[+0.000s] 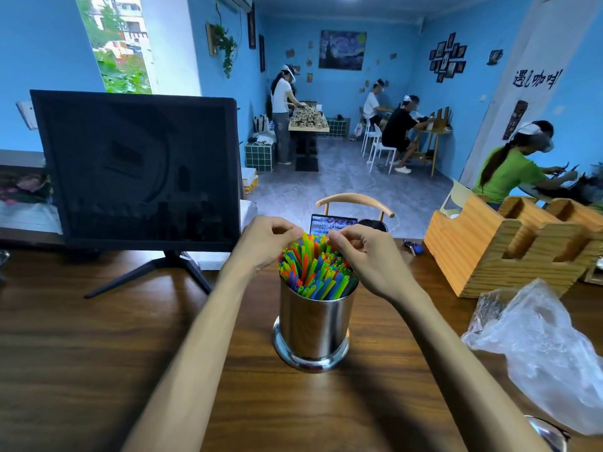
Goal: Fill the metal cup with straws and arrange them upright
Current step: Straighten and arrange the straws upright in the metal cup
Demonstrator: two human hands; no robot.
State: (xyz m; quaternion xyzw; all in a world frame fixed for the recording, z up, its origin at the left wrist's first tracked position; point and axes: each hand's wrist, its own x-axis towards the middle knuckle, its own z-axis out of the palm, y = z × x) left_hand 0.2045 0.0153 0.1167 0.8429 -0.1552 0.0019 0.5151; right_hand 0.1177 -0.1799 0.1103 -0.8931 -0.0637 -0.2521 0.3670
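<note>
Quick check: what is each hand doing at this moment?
Left hand: fingers curled, pinching the tops of the colourful plastic straws in the shiny metal cup.
Right hand: fingers curled, pinching the straw tops on the other side.

Your left hand (266,238) and right hand (365,252) cover the far straws (313,269); whether the fingertips pinch any cannot be determined. The plastic bag (541,350) is cut off at right.
</note>
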